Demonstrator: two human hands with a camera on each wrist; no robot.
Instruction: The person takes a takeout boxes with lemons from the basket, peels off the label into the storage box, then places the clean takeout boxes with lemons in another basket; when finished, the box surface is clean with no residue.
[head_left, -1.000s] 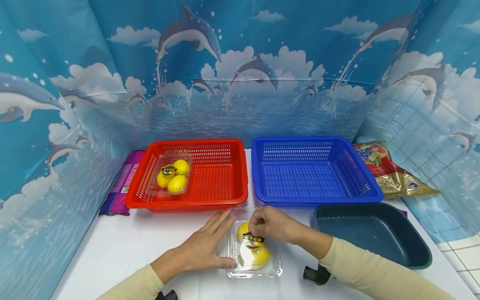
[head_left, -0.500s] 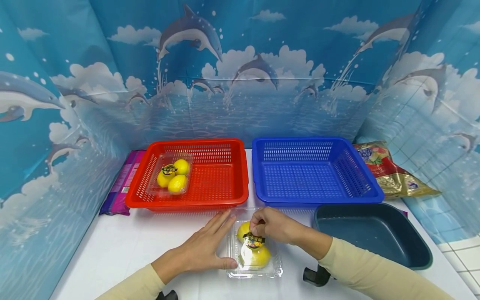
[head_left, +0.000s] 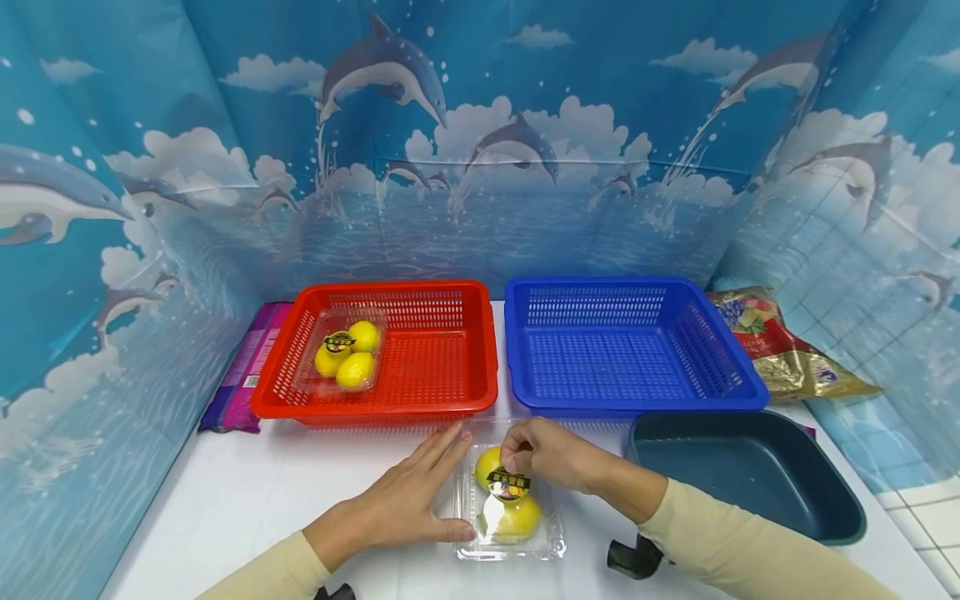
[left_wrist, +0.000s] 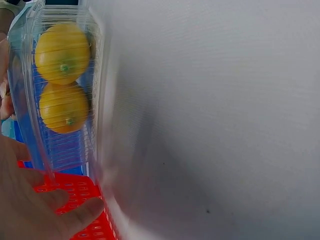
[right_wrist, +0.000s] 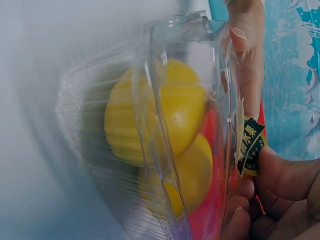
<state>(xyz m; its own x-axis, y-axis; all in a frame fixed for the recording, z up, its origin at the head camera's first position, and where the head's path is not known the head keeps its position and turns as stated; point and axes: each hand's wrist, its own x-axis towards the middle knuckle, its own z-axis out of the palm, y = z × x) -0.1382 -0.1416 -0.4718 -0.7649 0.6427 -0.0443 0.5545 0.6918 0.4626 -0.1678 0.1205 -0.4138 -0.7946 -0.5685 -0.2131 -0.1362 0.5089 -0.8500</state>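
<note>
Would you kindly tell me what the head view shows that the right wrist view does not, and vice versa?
Only the head view shows the dark tray, the gold and red bag and the farther lemon pack.
Only the right wrist view shows the clear container side-on and close up.
Both share that container, its lemons, the left hand, and the right hand pinching the black label.

In the head view at 6 o'clock, the pinched label on the clear box bore 水果; its remaining characters were uncertain. Characters on the matching sticker toward 9 o'clock, on a second box, were too small, as was lettering on the red-gold bag near 3 o'clock.
</note>
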